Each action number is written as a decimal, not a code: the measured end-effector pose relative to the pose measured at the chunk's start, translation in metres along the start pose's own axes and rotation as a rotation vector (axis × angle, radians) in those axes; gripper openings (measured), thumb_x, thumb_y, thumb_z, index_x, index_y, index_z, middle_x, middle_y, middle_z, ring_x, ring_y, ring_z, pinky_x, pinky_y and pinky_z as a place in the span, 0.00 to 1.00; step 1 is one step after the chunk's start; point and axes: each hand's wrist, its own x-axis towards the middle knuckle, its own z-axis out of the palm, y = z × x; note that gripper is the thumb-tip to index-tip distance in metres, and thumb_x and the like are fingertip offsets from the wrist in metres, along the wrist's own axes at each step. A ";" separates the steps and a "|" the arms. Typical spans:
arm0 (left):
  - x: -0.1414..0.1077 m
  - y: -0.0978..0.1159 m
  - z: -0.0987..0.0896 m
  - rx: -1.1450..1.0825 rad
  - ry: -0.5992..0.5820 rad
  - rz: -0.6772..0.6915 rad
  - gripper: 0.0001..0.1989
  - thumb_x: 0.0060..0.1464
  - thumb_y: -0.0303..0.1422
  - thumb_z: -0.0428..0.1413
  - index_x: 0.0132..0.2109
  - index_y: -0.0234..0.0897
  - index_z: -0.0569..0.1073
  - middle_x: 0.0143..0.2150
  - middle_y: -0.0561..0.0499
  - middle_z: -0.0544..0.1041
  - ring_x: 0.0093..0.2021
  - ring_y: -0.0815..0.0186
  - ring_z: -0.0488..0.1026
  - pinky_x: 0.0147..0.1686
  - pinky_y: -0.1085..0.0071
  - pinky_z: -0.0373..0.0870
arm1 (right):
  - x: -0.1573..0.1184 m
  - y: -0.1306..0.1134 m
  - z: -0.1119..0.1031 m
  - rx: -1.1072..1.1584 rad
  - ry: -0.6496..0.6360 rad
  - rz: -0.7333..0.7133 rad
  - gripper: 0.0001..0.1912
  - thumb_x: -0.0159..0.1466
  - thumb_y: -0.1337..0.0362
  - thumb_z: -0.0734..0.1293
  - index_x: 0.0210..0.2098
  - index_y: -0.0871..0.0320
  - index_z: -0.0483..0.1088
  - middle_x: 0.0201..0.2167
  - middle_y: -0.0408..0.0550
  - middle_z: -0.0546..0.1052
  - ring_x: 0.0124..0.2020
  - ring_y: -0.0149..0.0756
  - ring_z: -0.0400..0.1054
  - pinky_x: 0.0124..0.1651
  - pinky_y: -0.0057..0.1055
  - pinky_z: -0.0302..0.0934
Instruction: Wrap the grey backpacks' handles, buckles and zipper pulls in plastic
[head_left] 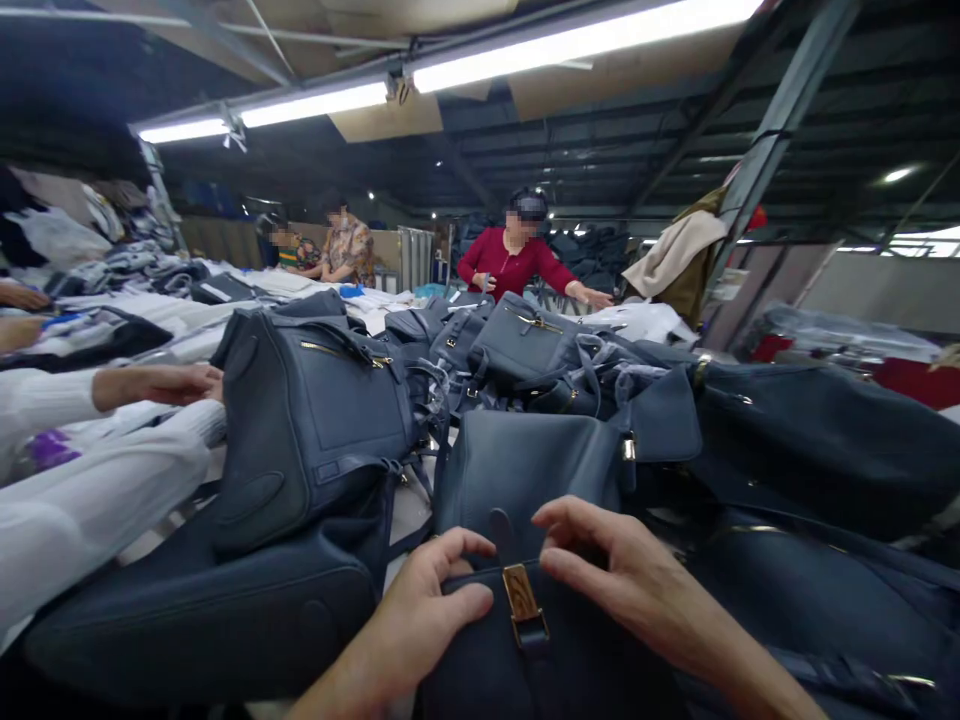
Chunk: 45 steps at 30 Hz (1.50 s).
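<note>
A dark blue leather backpack lies in front of me, its flap folded toward me. A strap with a gold-coloured buckle runs down the flap, and its dark tip stands up past the flap's edge. My left hand is closed on the flap edge left of the buckle, thumb on top and fingers partly behind. Right of the buckle, my right hand is at the same edge with thumb and index finger apart. Its other fingers are mostly hidden.
Dark blue bags are heaped at the left, and more bags lie at the right. A co-worker's white sleeves reach in from the left. Across the table stands a person in a red top; other people are farther back.
</note>
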 end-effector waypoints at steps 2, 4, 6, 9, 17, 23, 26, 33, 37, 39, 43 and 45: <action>0.002 0.001 -0.002 0.058 0.014 0.020 0.14 0.46 0.27 0.54 0.43 0.36 0.74 0.26 0.57 0.72 0.25 0.70 0.66 0.25 0.78 0.58 | 0.017 0.002 0.002 0.090 -0.184 0.025 0.08 0.58 0.61 0.68 0.35 0.57 0.74 0.29 0.41 0.75 0.31 0.33 0.67 0.35 0.27 0.58; 0.002 0.005 -0.003 0.231 0.046 0.083 0.10 0.48 0.27 0.54 0.39 0.38 0.75 0.30 0.55 0.76 0.31 0.67 0.70 0.31 0.76 0.63 | 0.031 0.011 0.007 0.267 -0.330 0.081 0.09 0.58 0.59 0.69 0.33 0.59 0.74 0.24 0.39 0.71 0.26 0.29 0.61 0.30 0.25 0.53; 0.001 0.009 -0.005 0.476 0.081 0.166 0.09 0.51 0.27 0.53 0.37 0.39 0.76 0.35 0.52 0.78 0.38 0.63 0.73 0.39 0.72 0.65 | 0.040 0.022 0.013 0.477 -0.416 0.143 0.14 0.57 0.55 0.70 0.35 0.60 0.72 0.21 0.36 0.68 0.21 0.25 0.54 0.26 0.24 0.47; 0.000 0.009 -0.004 0.806 0.163 0.277 0.13 0.52 0.23 0.49 0.40 0.39 0.76 0.38 0.47 0.78 0.40 0.57 0.73 0.40 0.66 0.65 | 0.046 0.035 0.023 0.689 -0.418 0.179 0.20 0.53 0.53 0.74 0.37 0.61 0.70 0.20 0.34 0.67 0.20 0.23 0.51 0.26 0.23 0.43; 0.006 0.001 0.018 0.688 0.327 0.288 0.09 0.60 0.27 0.44 0.38 0.40 0.69 0.32 0.51 0.75 0.33 0.63 0.74 0.34 0.72 0.65 | 0.048 0.056 0.031 0.981 -0.391 0.237 0.21 0.50 0.56 0.78 0.34 0.60 0.67 0.19 0.33 0.67 0.19 0.20 0.53 0.24 0.20 0.43; 0.012 0.003 0.017 0.628 0.306 0.294 0.13 0.65 0.30 0.42 0.40 0.41 0.72 0.33 0.51 0.79 0.35 0.65 0.77 0.35 0.74 0.67 | 0.052 0.059 0.032 1.030 -0.389 0.250 0.20 0.51 0.59 0.78 0.34 0.60 0.66 0.19 0.34 0.70 0.19 0.19 0.56 0.24 0.19 0.46; 0.009 0.001 0.013 0.703 0.324 0.445 0.16 0.61 0.23 0.44 0.46 0.41 0.74 0.45 0.49 0.79 0.46 0.63 0.76 0.46 0.71 0.69 | 0.053 0.059 0.032 1.045 -0.391 0.236 0.20 0.50 0.59 0.78 0.33 0.60 0.67 0.19 0.34 0.70 0.18 0.19 0.56 0.24 0.18 0.46; -0.005 0.002 0.012 0.857 0.327 0.746 0.11 0.57 0.20 0.51 0.39 0.38 0.73 0.38 0.48 0.73 0.39 0.66 0.72 0.39 0.72 0.70 | 0.053 0.062 0.035 1.008 -0.391 0.222 0.22 0.48 0.57 0.79 0.33 0.60 0.66 0.18 0.33 0.68 0.18 0.19 0.55 0.23 0.19 0.45; -0.005 -0.001 0.016 0.845 0.234 0.679 0.09 0.54 0.20 0.55 0.39 0.38 0.71 0.38 0.50 0.73 0.39 0.65 0.72 0.39 0.71 0.70 | 0.053 0.062 0.034 0.982 -0.392 0.188 0.21 0.49 0.57 0.78 0.32 0.60 0.66 0.17 0.32 0.68 0.17 0.19 0.52 0.23 0.20 0.44; -0.003 -0.004 0.018 0.835 0.243 0.645 0.09 0.53 0.19 0.54 0.38 0.38 0.70 0.39 0.50 0.73 0.39 0.65 0.72 0.40 0.70 0.69 | 0.052 0.061 0.033 0.972 -0.395 0.178 0.21 0.48 0.57 0.78 0.32 0.60 0.66 0.16 0.32 0.68 0.17 0.19 0.52 0.22 0.20 0.44; 0.000 -0.006 0.019 0.764 0.250 0.596 0.09 0.52 0.19 0.54 0.34 0.38 0.67 0.36 0.51 0.72 0.37 0.67 0.71 0.38 0.73 0.68 | 0.050 0.060 0.030 0.966 -0.413 0.141 0.20 0.50 0.58 0.78 0.32 0.60 0.67 0.17 0.34 0.69 0.18 0.20 0.53 0.23 0.20 0.44; 0.000 -0.005 0.019 0.726 0.248 0.591 0.09 0.53 0.18 0.52 0.34 0.38 0.66 0.36 0.51 0.71 0.37 0.67 0.71 0.38 0.74 0.68 | 0.049 0.059 0.029 0.964 -0.417 0.131 0.20 0.50 0.58 0.77 0.32 0.60 0.66 0.18 0.34 0.69 0.18 0.20 0.52 0.23 0.20 0.43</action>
